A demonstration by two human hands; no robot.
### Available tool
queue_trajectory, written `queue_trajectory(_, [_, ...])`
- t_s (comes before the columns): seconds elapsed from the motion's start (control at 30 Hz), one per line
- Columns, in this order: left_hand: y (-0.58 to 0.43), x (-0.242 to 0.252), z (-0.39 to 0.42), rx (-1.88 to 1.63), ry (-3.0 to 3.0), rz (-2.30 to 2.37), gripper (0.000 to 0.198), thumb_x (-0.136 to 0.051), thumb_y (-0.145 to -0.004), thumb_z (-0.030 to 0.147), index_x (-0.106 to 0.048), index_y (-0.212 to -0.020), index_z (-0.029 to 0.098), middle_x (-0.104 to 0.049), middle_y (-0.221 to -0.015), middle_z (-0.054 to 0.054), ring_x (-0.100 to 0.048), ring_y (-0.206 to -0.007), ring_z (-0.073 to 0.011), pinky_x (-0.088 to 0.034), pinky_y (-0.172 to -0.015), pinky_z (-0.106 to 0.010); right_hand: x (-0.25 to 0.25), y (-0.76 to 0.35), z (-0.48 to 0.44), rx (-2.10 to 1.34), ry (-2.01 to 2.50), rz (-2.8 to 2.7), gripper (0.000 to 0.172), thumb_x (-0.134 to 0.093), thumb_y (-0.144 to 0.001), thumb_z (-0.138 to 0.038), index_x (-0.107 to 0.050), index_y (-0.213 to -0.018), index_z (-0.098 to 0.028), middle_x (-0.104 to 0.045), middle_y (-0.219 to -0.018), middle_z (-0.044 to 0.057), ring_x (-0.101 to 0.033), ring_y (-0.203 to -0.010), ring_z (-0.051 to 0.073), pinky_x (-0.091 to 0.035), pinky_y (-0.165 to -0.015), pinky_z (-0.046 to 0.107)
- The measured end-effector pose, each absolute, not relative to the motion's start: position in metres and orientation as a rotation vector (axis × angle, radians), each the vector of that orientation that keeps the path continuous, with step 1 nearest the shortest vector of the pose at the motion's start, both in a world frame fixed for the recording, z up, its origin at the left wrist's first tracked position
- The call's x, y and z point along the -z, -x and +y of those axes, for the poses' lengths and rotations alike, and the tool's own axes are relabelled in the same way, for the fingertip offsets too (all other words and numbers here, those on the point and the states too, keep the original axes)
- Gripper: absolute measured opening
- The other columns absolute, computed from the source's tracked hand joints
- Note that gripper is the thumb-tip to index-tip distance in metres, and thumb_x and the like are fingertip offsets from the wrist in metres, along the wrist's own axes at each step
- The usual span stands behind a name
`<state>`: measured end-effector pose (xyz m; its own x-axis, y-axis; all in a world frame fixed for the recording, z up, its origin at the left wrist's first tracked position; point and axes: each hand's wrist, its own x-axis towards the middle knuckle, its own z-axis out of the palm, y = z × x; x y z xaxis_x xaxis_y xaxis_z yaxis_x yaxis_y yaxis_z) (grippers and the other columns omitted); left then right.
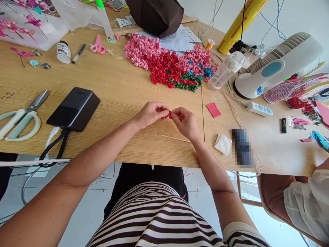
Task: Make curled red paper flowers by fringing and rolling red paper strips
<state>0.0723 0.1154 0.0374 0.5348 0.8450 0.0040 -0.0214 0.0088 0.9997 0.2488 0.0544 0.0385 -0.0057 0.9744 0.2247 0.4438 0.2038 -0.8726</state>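
My left hand (151, 115) and my right hand (186, 124) meet above the wooden table (123, 92), with their fingertips pinching a small curled piece of red paper (170, 115). Much of that piece is hidden by my fingers. Just below my right hand, a thin wooden stick (174, 138) lies on the tabletop and touches neither hand. Farther off, a heap of curled paper pieces (167, 65) in pink, red, green and blue sits on the table.
Large scissors with pale green handles (22, 120) and a black power bank (74, 109) lie to my left. Pink scissors (97, 46) lie at the back. A white fan (279, 65), a power strip (259, 109) and a seated person's sleeve (307, 202) are at the right.
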Motion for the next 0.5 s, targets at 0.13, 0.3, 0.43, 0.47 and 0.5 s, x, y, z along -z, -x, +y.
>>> queue_trajectory(0.13, [-0.0732, -0.0379, 0.1149, -0.785, -1.405, 0.771, 0.030, -0.081, -0.069, 0.039, -0.074, -0.080, 0.012, -0.070, -0.071, -0.002, -0.059, -0.066, -0.0109, -0.046, -0.067, -0.027, -0.0376, -0.2495, 0.0546, -0.787, 1.363, -1.608, 0.011, -0.061, -0.088, -0.029, -0.065, -0.084, -0.020, -0.070, -0.078, 0.001, -0.062, -0.071, 0.013, -0.050, -0.068, 0.029])
queue_trajectory(0.3, [-0.0730, -0.0389, 0.1154, -0.763, -1.404, 0.750, 0.033, -0.082, -0.068, 0.042, -0.075, -0.080, 0.012, -0.071, -0.072, -0.002, -0.059, -0.067, -0.0114, -0.047, -0.068, -0.027, -0.0394, -0.2513, 0.0544, -0.859, 1.294, -1.634, 0.012, -0.059, -0.088, -0.030, -0.064, -0.085, -0.019, -0.070, -0.077, 0.001, -0.061, -0.069, 0.012, -0.048, -0.065, 0.027])
queue_trajectory(0.43, [-0.0720, -0.0393, 0.1159, -0.732, -1.401, 0.726, 0.033, -0.083, -0.069, 0.043, -0.074, -0.078, 0.013, -0.070, -0.070, -0.002, -0.059, -0.065, -0.0112, -0.047, -0.067, -0.027, -0.0426, -0.2512, 0.0530, -0.835, 1.315, -1.643, 0.010, -0.060, -0.087, -0.028, -0.065, -0.084, -0.019, -0.070, -0.076, 0.000, -0.060, -0.067, 0.011, -0.047, -0.063, 0.026])
queue_trajectory(0.47, [-0.0717, -0.0396, 0.1159, -0.723, -1.397, 0.721, 0.033, -0.083, -0.068, 0.043, -0.074, -0.078, 0.013, -0.069, -0.069, -0.002, -0.059, -0.065, -0.0111, -0.047, -0.067, -0.027, -0.0431, -0.2510, 0.0526, -0.829, 1.319, -1.640, 0.010, -0.061, -0.087, -0.028, -0.065, -0.084, -0.019, -0.071, -0.077, 0.001, -0.061, -0.068, 0.012, -0.048, -0.064, 0.026])
queue_trajectory(0.5, [-0.0714, -0.0400, 0.1158, -0.717, -1.392, 0.717, 0.033, -0.084, -0.068, 0.043, -0.074, -0.078, 0.013, -0.069, -0.069, -0.002, -0.059, -0.065, -0.0111, -0.047, -0.067, -0.027, -0.0435, -0.2509, 0.0522, -0.826, 1.323, -1.636, 0.010, -0.061, -0.087, -0.028, -0.065, -0.084, -0.019, -0.072, -0.078, 0.001, -0.062, -0.069, 0.012, -0.048, -0.065, 0.027])
